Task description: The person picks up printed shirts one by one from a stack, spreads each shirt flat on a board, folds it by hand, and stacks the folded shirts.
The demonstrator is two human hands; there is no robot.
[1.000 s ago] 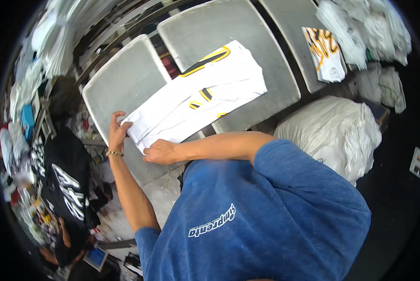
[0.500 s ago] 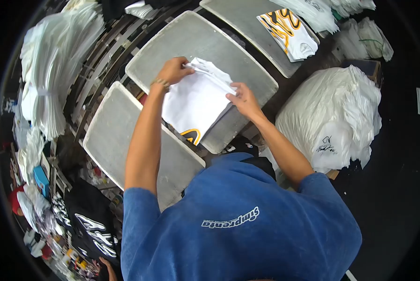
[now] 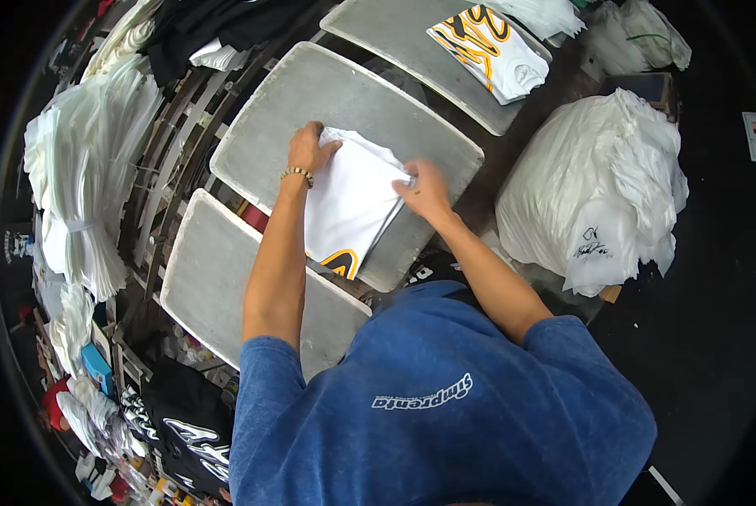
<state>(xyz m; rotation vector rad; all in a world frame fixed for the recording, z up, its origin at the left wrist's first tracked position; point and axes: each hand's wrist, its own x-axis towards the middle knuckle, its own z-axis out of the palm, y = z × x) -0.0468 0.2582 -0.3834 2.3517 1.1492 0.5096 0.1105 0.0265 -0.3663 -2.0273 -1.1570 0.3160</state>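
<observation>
A folded white shirt [image 3: 352,185] lies on the middle grey board [image 3: 251,126], with part of an orange-and-black print at its near end. My left hand [image 3: 312,150], a beaded bracelet at the wrist, is closed on the shirt's upper left corner, its fingertips partly hidden. At the upper right edge, my right hand [image 3: 424,190] pinches the fabric between thumb and fingers, a little blurred. Another folded white shirt [image 3: 517,72], printed in orange and black, rests on the far grey board [image 3: 378,34].
To the right stands a large bundle of white plastic bags [image 3: 589,185]. Stacked clear bags [image 3: 83,169] hang at the left beside metal racks. A third grey board [image 3: 217,270] sits nearer on the left. Black printed garments [image 3: 192,422] lie at lower left.
The rolled fold across the shirt's far part now lies flatter. Both hands have moved to the shirt's upper corners, and the whole view has shifted slightly.
</observation>
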